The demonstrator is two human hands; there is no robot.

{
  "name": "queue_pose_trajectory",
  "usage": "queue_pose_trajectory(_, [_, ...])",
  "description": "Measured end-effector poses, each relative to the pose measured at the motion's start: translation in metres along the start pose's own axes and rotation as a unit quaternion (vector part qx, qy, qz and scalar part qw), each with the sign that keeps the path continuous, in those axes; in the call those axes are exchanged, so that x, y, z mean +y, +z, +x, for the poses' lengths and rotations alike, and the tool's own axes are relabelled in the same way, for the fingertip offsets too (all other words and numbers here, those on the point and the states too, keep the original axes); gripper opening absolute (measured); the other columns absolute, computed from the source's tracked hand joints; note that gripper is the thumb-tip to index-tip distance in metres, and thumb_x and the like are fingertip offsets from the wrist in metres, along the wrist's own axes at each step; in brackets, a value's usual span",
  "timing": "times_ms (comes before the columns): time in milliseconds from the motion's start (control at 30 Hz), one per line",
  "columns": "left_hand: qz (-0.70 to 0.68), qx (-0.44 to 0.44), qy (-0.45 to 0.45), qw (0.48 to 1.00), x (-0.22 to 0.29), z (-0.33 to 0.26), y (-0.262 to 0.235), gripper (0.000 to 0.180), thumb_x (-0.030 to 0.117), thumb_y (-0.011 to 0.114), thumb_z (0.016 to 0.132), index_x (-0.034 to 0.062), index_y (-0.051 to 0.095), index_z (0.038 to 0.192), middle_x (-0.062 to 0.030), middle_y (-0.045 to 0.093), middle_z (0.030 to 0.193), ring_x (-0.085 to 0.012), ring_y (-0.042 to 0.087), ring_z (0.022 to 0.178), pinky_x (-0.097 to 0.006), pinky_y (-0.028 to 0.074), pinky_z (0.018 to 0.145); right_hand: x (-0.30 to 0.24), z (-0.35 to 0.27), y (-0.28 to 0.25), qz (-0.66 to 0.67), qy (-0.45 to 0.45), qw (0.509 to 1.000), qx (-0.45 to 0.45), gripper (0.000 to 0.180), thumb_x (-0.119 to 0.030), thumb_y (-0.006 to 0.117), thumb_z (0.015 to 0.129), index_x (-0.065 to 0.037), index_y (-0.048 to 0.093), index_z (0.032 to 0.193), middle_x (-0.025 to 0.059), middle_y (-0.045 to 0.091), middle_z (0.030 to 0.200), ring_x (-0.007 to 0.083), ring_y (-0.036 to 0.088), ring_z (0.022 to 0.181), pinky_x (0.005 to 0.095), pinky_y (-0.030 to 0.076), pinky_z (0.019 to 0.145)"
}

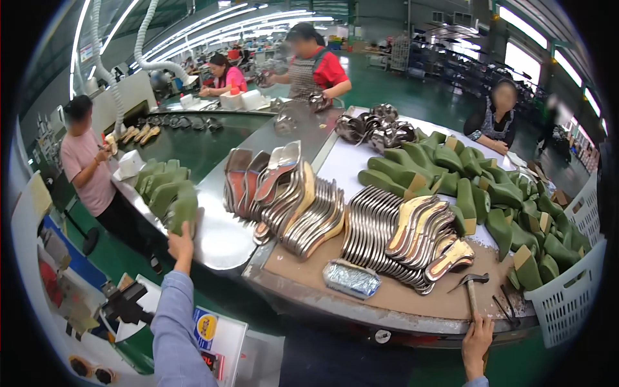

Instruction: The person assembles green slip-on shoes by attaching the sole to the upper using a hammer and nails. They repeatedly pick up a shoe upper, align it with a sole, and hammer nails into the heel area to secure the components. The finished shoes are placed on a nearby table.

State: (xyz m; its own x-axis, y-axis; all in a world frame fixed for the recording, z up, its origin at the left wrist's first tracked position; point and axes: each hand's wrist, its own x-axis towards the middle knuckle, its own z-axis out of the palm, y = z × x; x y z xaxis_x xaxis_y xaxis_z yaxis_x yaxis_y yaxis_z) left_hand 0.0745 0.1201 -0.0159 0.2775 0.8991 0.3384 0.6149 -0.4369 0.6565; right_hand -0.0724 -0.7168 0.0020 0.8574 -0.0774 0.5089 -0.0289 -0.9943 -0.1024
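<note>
1. On the left, over the metal bench: left hand closed on the near end of a green shoe form. Form sits at the near end of a row of green forms; can't tell if it rests on the metal or is lifted.
2. At the lower right: right hand wrapped around the handle of a hammer, head pointing away over the near edge of the brown board. Can't tell if the head touches the board.
3. Near the hammer: a few dark tools just to its right; white basket at the far right edge.
4. Mid-board: curved soles with shiny edges, packed in stacked rows; silvery wrapped packet in front of them.
5. Progress, judged from layout: looks partway. Done: soles stacked, one group of forms lined up on the left. Left: big loose heap of green forms on the right, unsorted by the look of it. Can't tell if the lined-up forms carry soles.
6. Beyond: glossy dark pieces at the heap's far end; co-worker in pink shirt past the row, hands apart from the wearer's.
</note>
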Motion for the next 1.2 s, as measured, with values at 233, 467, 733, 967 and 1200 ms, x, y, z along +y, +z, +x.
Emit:
queue_pose_trajectory(233, [-0.039, 0.095, 0.310, 0.945, 0.099, 0.015, 0.004, 0.065, 0.022, 0.070, 0.091, 0.0044, 0.041, 0.147, -0.0198, 0.048, 0.147, -0.0357, 0.042, 0.139, -0.047, 0.035, 0.112, -0.007, 0.004, -0.003, -0.027, -0.009, 0.999, 0.020, 0.034, -0.004, 0.058, 0.087, -0.005, 0.063, 0.121, 0.0174, 0.057, 0.095, 0.0387, 0.054, 0.085, 0.0489, 0.045, 0.074])
queue_pose_trajectory(467, [-0.025, -0.285, 0.368, 0.885, 0.258, -0.104, 0.018, 0.049, 0.041, 0.066, 0.089, 0.0047, 0.068, 0.122, -0.0231, 0.069, 0.115, -0.0387, 0.066, 0.109, -0.046, 0.051, 0.091, -0.009, 0.008, -0.006, -0.059, -0.020, 0.997, 0.043, 0.030, -0.007, 0.064, 0.086, -0.012, 0.066, 0.116, 0.0130, 0.060, 0.096, 0.0339, 0.058, 0.084, 0.0447, 0.051, 0.071])
queue_pose_trajectory(733, [-0.096, -0.212, 0.351, 0.907, 0.254, -0.056, 0.054, 0.043, 0.033, 0.063, 0.091, 0.0058, 0.069, 0.123, -0.0209, 0.070, 0.118, -0.0369, 0.065, 0.114, -0.043, 0.048, 0.097, -0.013, 0.008, -0.012, -0.038, 0.012, 0.998, 0.040, 0.032, -0.011, 0.063, 0.088, -0.016, 0.065, 0.120, 0.0113, 0.061, 0.095, 0.0324, 0.060, 0.084, 0.0437, 0.054, 0.068])
queue_pose_trajectory(967, [-0.589, -0.268, 0.128, 0.752, 0.258, -0.095, 0.007, 0.052, 0.042, 0.050, 0.106, 0.0014, 0.052, 0.138, 0.0000, 0.054, 0.076, -0.0093, 0.051, 0.061, -0.024, 0.041, 0.054, 0.003, 0.005, -0.019, 0.057, 0.037, 0.998, -0.011, 0.035, -0.020, 0.068, 0.088, -0.011, 0.064, 0.122, 0.0124, 0.061, 0.096, 0.0332, 0.061, 0.091, 0.0444, 0.053, 0.078])
queue_pose_trajectory(1200, [-0.723, -0.383, 0.015, 0.575, 0.240, -0.221, -0.107, 0.043, 0.047, 0.043, 0.107, 0.0071, 0.057, 0.117, 0.0055, 0.035, 0.064, -0.0040, 0.034, 0.051, -0.020, 0.027, 0.046, 0.118, 0.115, -0.043, -0.065, 0.128, 0.982, 0.122, 0.055, -0.019, 0.077, 0.079, -0.005, 0.055, 0.127, 0.0171, 0.058, 0.115, 0.0356, 0.056, 0.107, 0.0462, 0.046, 0.089])
